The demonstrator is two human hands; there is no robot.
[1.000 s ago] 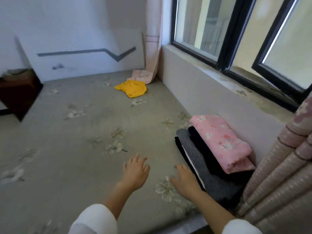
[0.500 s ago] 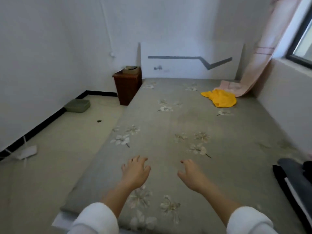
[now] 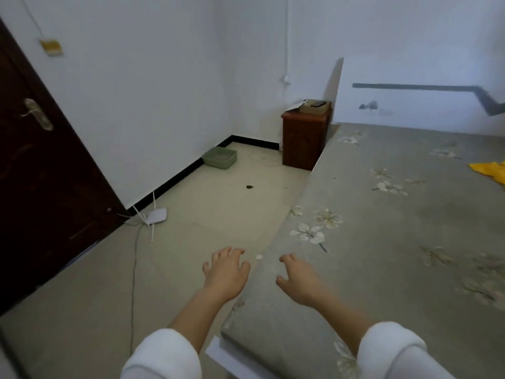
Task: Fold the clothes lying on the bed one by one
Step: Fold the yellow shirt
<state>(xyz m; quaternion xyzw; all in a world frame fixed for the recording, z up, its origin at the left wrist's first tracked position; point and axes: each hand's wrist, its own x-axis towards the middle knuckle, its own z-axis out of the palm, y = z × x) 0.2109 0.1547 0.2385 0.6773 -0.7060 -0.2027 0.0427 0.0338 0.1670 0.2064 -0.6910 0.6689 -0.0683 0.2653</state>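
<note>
Your left hand and right hand are hanging empty, fingers loosely spread, at the near left corner of the bed. The yellow garment is lying well apart, toward the far right corner; you should be turning squarely toward it before reaching.

Bed is covered in matt grey cloth with a faded flower print, and the yellow garment looks like soft cloth too. Door is dark wood with a dull metal handle. Nightstand is reddish wood, green tray and router look like smooth plastic, floor is smooth and pale, sleeves are fuzzy white cloth.
</note>
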